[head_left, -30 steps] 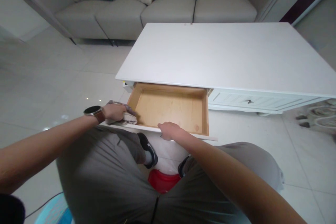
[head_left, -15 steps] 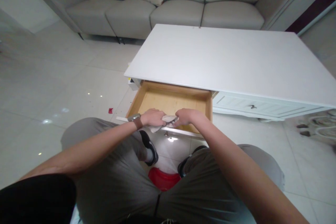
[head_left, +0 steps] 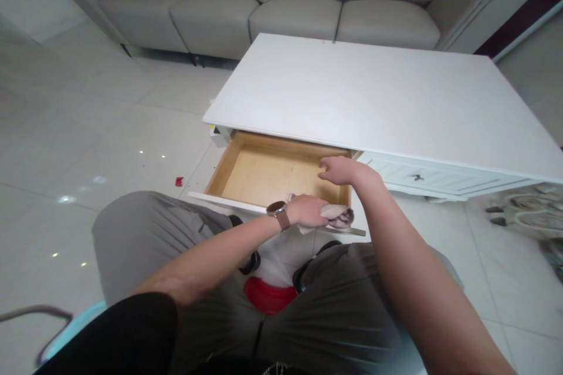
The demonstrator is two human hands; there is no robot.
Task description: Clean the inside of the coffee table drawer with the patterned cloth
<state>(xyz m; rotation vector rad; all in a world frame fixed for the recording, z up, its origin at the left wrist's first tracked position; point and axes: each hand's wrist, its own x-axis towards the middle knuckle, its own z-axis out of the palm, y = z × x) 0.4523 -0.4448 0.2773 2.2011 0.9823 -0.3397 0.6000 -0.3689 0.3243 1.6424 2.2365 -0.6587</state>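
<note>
My left hand point(head_left: 307, 211), with a watch on its wrist, grips a bunched light cloth point(head_left: 339, 215) with dark markings. It presses the cloth on the right part of the front panel of a pulled-out wooden drawer point(head_left: 264, 173). My right hand point(head_left: 338, 170) hovers over the drawer's right end, near its side wall, thumb and fingers apart with nothing in them. The drawer's bare light-wood bottom shows. It belongs to a white coffee table point(head_left: 373, 94).
A grey sofa point(head_left: 299, 17) stands behind the table. A second drawer with a knob point(head_left: 417, 178) is closed at right. Between my feet is a red plastic object point(head_left: 269, 296). A red scrap point(head_left: 179, 181) lies on the tiled floor, and a light-blue rim point(head_left: 74, 328) shows at lower left.
My left hand has slid right along the drawer front with the cloth. My right hand has let go of the cloth and moved up and right over the drawer.
</note>
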